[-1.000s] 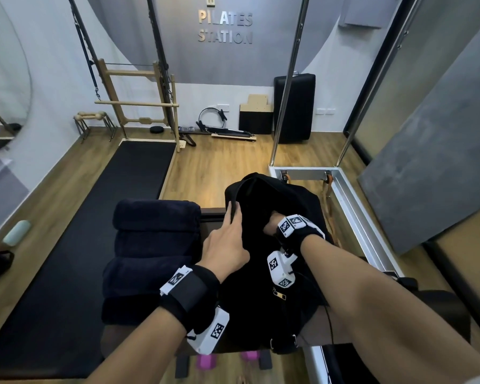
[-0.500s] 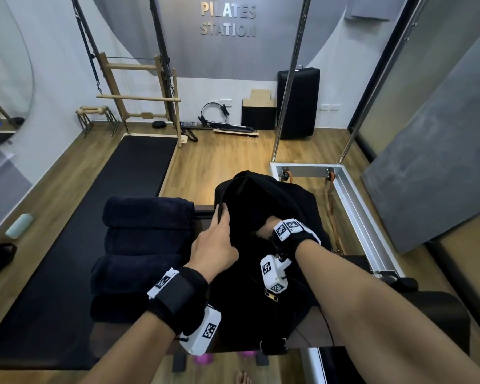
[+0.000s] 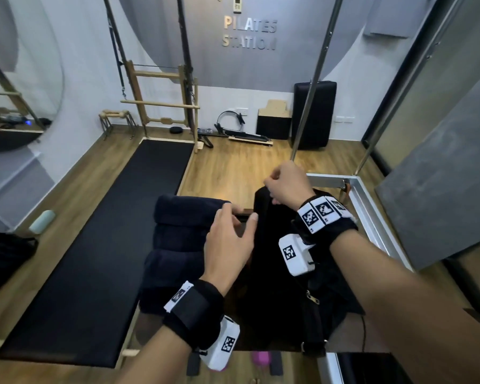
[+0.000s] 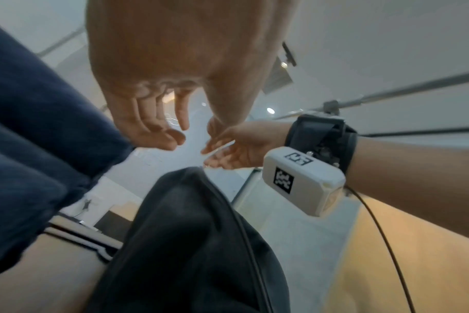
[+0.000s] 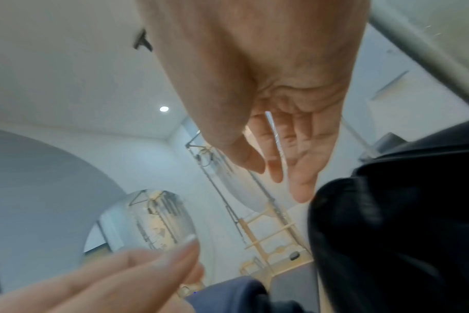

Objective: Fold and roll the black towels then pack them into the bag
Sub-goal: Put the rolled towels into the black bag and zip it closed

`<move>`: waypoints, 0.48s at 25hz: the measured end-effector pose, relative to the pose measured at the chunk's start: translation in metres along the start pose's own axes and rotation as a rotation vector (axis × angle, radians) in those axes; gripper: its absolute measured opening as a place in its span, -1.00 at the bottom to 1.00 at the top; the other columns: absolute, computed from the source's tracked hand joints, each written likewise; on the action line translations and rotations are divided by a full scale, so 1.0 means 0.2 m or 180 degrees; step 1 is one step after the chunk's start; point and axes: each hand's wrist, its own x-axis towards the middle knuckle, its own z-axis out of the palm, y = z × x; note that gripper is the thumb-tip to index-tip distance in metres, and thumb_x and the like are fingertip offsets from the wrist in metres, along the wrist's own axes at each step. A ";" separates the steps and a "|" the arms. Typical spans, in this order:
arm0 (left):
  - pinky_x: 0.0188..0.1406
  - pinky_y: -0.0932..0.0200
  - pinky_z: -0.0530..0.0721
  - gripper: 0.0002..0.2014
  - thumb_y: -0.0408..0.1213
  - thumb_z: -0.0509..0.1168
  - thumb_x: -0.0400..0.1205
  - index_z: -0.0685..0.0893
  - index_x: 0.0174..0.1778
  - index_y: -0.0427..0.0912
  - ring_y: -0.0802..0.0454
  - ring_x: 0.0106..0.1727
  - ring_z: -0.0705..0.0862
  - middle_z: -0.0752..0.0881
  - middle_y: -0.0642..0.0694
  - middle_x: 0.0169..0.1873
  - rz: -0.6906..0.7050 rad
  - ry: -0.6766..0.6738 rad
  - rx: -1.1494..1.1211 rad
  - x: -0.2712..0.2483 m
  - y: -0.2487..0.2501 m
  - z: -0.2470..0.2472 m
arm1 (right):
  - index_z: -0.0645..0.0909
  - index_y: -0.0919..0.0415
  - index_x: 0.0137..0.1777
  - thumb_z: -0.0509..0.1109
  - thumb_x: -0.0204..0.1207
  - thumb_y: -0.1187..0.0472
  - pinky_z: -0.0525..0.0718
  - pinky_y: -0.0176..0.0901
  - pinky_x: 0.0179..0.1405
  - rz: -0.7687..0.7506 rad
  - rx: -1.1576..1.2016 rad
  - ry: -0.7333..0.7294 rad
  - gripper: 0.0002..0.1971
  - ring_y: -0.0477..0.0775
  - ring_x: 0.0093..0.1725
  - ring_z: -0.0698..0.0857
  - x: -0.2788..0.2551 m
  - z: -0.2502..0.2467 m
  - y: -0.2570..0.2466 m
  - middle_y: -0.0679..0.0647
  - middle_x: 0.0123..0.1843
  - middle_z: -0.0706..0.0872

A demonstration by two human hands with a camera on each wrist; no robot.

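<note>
The bag (image 3: 286, 275) is seen standing upright on a dark bench (image 3: 234, 336), its top end pointing away from the person. A zip pull (image 3: 312, 299) is visible low on its front face. Rolled dark towels (image 3: 178, 245) are stacked just left of the bag, touching its side; several rolls are counted, the exact number cannot be told.

The right hand (image 3: 287, 187) is held at the top of the bag. In the head view its fingers appear curled at the upper edge; in the right wrist view the fingers (image 5: 303, 169) are seen loosely extended beside the black fabric, with nothing visibly pinched. Whether the bag edge is gripped cannot be told.

The left hand (image 3: 229, 239) is held above the gap between the towels and the bag. Its fingers (image 4: 147, 127) are spread and gently bent, thumb apart, nothing held. The fingertips lie close to the end of the topmost roll; contact cannot be confirmed.

A white tagged camera unit (image 3: 295, 254) is strapped at each wrist.

Left of the bag, beyond the towels, a black mat (image 3: 94, 259) is laid on the wooden floor (image 3: 233, 167). Beyond the bag, a metal pole (image 3: 316, 79) is noted, and on the far wall a sign (image 3: 250, 34) reading PILATES STATION. Right of the bag a metal frame (image 3: 372, 206) is noted.
</note>
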 end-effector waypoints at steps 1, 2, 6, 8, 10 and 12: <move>-0.22 0.06 0.72 -0.76 0.20 0.33 0.74 0.64 0.06 0.12 0.19 -0.18 0.73 0.73 0.12 -0.17 -0.0207 0.0206 -0.0312 0.02 -0.05 -0.04 | 0.80 0.27 -0.09 0.46 0.60 0.17 0.85 0.10 -0.01 -0.0230 0.0064 -0.0054 -0.83 0.23 -0.12 0.85 -0.01 0.04 -0.11 0.17 -0.17 0.84; -0.27 0.08 0.75 -0.74 0.16 0.34 0.75 0.69 0.02 0.04 0.17 -0.23 0.77 0.78 0.09 -0.24 -0.0513 0.0323 -0.0672 0.04 -0.10 -0.08 | 0.81 0.22 0.02 0.50 0.60 0.15 0.82 0.02 0.03 -0.0450 0.0021 -0.0250 -0.85 0.19 -0.03 0.83 -0.02 0.10 -0.20 0.11 -0.07 0.83; -0.31 0.08 0.85 -0.69 0.00 0.30 0.82 0.73 0.08 -0.20 0.04 -0.22 0.89 0.87 -0.17 -0.15 -0.1728 0.0290 -0.1642 0.11 -0.31 -0.19 | 0.63 0.19 0.50 0.67 0.47 0.02 0.68 0.05 0.35 -0.1006 -0.0717 -0.1473 -0.38 0.19 0.33 0.73 -0.08 0.36 -0.35 0.13 0.34 0.76; -0.25 0.01 0.87 -0.67 -0.02 0.29 0.84 0.71 0.05 -0.25 -0.10 -0.15 0.91 0.87 -0.26 -0.14 -0.2053 0.0124 -0.1937 0.13 -0.36 -0.21 | 0.64 0.14 0.38 0.69 0.42 0.05 0.73 0.15 0.27 -0.1102 -0.1032 -0.1470 -0.45 0.21 0.23 0.76 -0.09 0.46 -0.34 0.12 0.24 0.78; -0.29 0.02 0.86 -0.66 -0.01 0.30 0.84 0.68 0.01 -0.25 -0.18 -0.14 0.92 0.88 -0.31 -0.15 -0.2296 -0.0022 -0.2332 0.15 -0.38 -0.23 | 0.63 0.13 0.31 0.64 0.45 0.09 0.74 0.15 0.22 -0.1085 -0.1211 -0.1291 -0.54 0.21 0.18 0.75 -0.10 0.51 -0.33 0.10 0.20 0.76; -0.28 0.04 0.87 -0.61 0.08 0.34 0.80 0.69 0.05 -0.25 -0.20 -0.11 0.93 0.90 -0.31 -0.18 -0.2320 -0.0112 -0.2609 0.18 -0.39 -0.24 | 0.65 0.14 0.26 0.59 0.49 0.10 0.74 0.15 0.19 -0.1069 -0.1018 -0.1148 -0.62 0.21 0.15 0.76 -0.11 0.51 -0.33 0.10 0.16 0.77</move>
